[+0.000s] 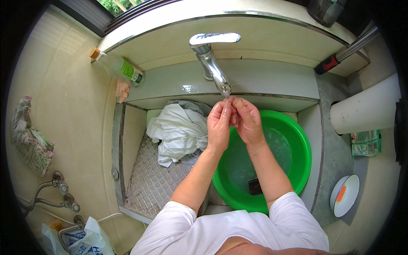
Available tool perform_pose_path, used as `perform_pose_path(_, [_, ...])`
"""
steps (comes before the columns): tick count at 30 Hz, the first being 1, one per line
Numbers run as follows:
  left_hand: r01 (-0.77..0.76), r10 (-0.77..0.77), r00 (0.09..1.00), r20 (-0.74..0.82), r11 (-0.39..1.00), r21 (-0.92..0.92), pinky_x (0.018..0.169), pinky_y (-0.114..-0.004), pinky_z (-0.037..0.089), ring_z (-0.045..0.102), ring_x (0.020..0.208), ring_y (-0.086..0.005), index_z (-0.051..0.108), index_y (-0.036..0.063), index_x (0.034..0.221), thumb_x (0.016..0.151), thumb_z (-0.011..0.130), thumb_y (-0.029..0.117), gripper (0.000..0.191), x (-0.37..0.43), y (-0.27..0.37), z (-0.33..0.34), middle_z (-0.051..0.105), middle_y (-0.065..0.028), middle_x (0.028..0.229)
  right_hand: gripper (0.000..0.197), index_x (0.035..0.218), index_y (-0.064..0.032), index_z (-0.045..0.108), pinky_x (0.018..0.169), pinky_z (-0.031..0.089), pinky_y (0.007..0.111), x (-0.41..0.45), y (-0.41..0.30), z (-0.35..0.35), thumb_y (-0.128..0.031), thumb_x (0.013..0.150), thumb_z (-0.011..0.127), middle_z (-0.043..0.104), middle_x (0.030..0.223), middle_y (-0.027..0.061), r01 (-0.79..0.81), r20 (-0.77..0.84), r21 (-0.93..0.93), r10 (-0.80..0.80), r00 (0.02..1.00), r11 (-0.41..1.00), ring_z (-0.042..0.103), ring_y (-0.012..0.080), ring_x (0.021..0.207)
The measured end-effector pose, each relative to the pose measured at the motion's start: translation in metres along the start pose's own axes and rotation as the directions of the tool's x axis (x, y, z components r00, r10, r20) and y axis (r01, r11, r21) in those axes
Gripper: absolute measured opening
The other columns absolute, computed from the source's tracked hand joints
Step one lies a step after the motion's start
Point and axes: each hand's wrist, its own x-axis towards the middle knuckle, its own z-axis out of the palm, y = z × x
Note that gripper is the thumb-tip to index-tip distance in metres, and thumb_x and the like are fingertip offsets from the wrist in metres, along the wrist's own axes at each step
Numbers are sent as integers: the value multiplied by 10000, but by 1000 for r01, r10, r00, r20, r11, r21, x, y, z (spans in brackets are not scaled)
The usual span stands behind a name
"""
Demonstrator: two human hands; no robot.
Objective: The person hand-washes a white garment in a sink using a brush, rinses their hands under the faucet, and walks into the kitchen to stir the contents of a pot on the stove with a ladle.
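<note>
Both hands meet under the spout of a chrome faucet (213, 63), with water at their fingertips. My left hand (220, 122) has its thumb against its curled fingers. My right hand (248, 119) touches it, fingers bent inward. Whether something small is pinched between them cannot be told. Below and to the right stands a green plastic basin (304, 149) of cloudy water, with a dark block-like object (255, 186) in it near my right forearm. Left of my hands, a crumpled white cloth (178, 130) lies on the ridged washboard floor (149, 181) of the sink, over a grey cloth (194, 106).
A bottle with a green label (129, 70) stands at the back left ledge. On the right are a white pipe (363, 105), a white bowl (350, 196) holding an orange piece, and a red-and-black handle (328, 64). Hose valves (65, 188) and a plastic bag (91, 239) sit lower left.
</note>
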Motion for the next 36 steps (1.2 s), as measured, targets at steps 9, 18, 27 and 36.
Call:
perform_pose_path(9, [-18,19,999,37,999,-30,537,-201,352,420,602,-51,513,68,853,957,502,150,133,0,4,2,474,35,682,196,1001,-11,631,494,393,173,3,-1,2,-180,922,573,584,727,-25,37,-4,-6,-37,999,999,480,34,560])
perform_pose_path(18, [-2,-3,999,48,996,85,521,-188,361,450,594,-56,529,74,842,964,498,223,195,6,4,-8,492,25,673,150,933,-21,655,453,328,175,11,-1,2,-154,908,590,578,686,-20,-44,-103,-164,27,994,985,455,33,533])
perform_pose_path(27, [-539,474,818,325,438,719,621,-237,456,551,669,-136,586,11,949,911,544,50,69,15,17,3,585,-72,784,236,1067,-16,573,749,517,260,20,8,-1,-212,955,506,644,967,76,-37,-109,4,37,993,999,623,128,852])
perform_pose_path(36, [-660,239,721,651,-52,750,970,-460,339,435,1177,-375,571,79,1188,805,547,44,385,18,24,14,494,-114,1278,495,1245,-61,487,979,404,433,22,10,3,-434,974,307,522,1262,130,-206,226,513,100,969,833,477,313,1172])
